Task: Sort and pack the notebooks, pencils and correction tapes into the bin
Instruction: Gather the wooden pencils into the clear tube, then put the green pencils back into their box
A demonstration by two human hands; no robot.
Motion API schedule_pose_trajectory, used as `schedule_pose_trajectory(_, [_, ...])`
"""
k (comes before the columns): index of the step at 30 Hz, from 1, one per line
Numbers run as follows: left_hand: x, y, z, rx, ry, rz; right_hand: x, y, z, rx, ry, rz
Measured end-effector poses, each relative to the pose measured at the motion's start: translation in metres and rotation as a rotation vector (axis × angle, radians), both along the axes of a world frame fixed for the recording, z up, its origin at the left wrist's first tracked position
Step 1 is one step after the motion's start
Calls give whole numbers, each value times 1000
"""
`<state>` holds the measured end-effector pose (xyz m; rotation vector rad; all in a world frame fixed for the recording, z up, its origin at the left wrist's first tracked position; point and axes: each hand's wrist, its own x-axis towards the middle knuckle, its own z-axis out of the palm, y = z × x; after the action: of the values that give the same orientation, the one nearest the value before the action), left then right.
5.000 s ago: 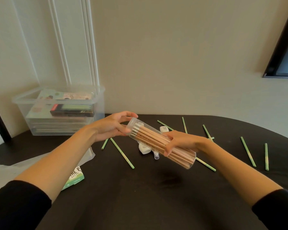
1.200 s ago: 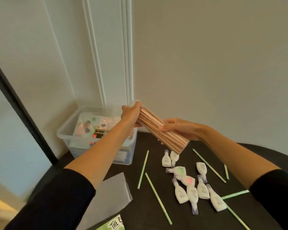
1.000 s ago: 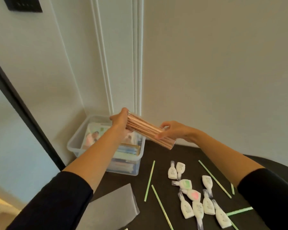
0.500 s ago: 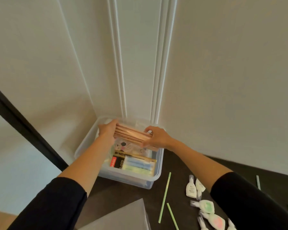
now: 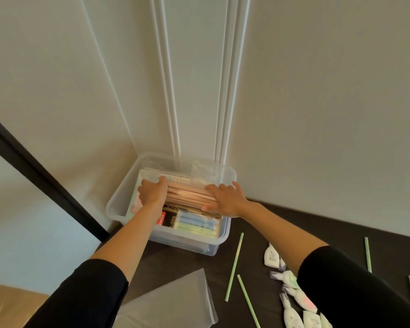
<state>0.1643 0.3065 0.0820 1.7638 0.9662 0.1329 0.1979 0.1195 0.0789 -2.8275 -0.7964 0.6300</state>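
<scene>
Both hands reach into the clear plastic bin [image 5: 118, 210], which stands at the far left corner of the dark round-edged table [image 5: 258, 229], against the pale panelled wall. Between them they hold the clear tube of bare-wood pencils [image 5: 187, 194], which lies crosswise and about level in the far half of the bin, below its rim. The left hand [image 5: 152, 192] has its fingers curled round the tube's left end. The right hand [image 5: 225, 197] clasps the right end, fingers laid over the top and the thumb against the near side. Under the tube is a stack of pale-covered notebooks [image 5: 175, 179]; whether the tube rests on them cannot be told. Just in front of it, inside the bin, sits a black box of pastel blue and yellow sticks [image 5: 192, 222]. On the table to the right of the bin lie thin pale green pencils [image 5: 234, 266], scattered apart, and a cluster of white correction tapes [image 5: 271, 256], partly hidden by the right sleeve. A translucent grey plastic bag [image 5: 173, 301] lies flat on the near side of the table.
</scene>
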Motion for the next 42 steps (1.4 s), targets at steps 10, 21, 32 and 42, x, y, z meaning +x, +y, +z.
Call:
schedule_pose_trajectory(10, [-25,-14,16,-84,-110,-12,-31,-15,6,70,-46,-81])
schedule_pose_trajectory(21, [-64,-80,67,275,-383,-166,-76,-64,35,643,-148,-564])
schedule_pose_trajectory(32, [-153,-133,-15,401,-184,-625,-184,-125,-42,690,-24,-752])
schedule_pose_trajectory(42, [-194,-110,-132,713,31,-596,-221,-106,-143,657,-177,-566])
